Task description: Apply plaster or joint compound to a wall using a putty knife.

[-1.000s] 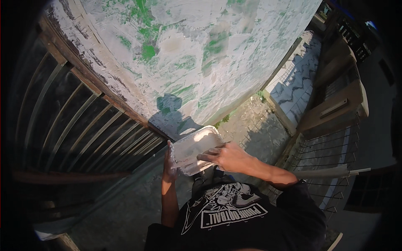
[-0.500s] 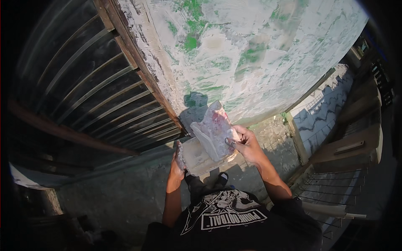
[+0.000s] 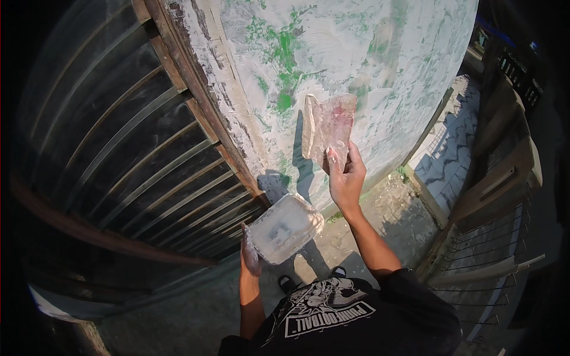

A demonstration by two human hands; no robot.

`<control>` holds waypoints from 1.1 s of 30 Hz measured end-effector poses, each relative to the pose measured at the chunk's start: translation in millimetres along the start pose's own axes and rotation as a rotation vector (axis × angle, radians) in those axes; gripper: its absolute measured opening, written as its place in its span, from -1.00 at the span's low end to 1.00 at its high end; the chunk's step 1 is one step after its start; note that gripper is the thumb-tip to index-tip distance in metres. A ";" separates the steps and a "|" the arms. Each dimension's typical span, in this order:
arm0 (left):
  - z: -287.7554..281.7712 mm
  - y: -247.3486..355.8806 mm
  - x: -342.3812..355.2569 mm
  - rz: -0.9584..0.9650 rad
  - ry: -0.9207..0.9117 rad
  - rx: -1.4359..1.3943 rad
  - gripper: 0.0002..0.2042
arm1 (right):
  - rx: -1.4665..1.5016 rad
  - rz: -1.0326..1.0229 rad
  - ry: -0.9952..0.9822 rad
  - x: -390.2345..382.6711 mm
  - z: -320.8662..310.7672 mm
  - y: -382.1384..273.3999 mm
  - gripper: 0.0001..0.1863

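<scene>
Gripped in my right hand is a flat putty spreader, whitish with a red stain. Thick pale putty lines its left edge. It is raised in front of the wall, and its shadow falls on the wall to its left; whether it touches the surface I cannot tell. Lower down, my left hand holds a translucent plastic tub by its left side. The tub is smeared with white residue around the rim and inside. The wall is patchy white over green.
A brown wooden frame with dark slats stands left of the wall. Concrete ground lies below, with my sandalled feet on it. At the right are wooden boards, a wire rack and a pale paved strip.
My right hand has lifted the spreader out from over the tub, up toward the wall. The tub in my left hand now shows its open inside. The view has shifted slightly.
</scene>
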State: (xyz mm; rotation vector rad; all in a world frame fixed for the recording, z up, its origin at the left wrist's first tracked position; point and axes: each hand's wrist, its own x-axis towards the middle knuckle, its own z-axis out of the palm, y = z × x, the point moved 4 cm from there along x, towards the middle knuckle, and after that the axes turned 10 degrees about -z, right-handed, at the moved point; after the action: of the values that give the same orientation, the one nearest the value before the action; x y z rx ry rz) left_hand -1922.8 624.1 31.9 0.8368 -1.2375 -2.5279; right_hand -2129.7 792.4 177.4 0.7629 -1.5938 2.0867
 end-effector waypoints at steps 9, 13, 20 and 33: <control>-84.8 7.3 14.9 -0.047 -0.094 -0.075 -0.35 | -0.628 -0.493 -0.038 13.2 122.7 0.2 -0.25; -97.7 15.7 26.0 -0.088 -0.174 -0.013 -0.35 | -0.582 -0.612 -0.070 -15.9 131.4 -9.1 -0.27; -94.2 28.0 33.3 -0.183 -0.142 0.128 -0.30 | -0.495 -0.427 0.212 17.5 100.4 -7.2 -0.39; -107.2 34.9 40.0 -0.193 -0.132 0.117 -0.30 | -0.526 -0.299 0.162 -17.3 104.9 -9.9 -0.37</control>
State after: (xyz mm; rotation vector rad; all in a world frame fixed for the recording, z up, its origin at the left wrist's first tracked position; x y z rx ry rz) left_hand -1896.5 514.9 -9.3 0.8658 -1.4202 -2.7237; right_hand -2091.6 694.1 194.5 0.5816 -1.7059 1.3928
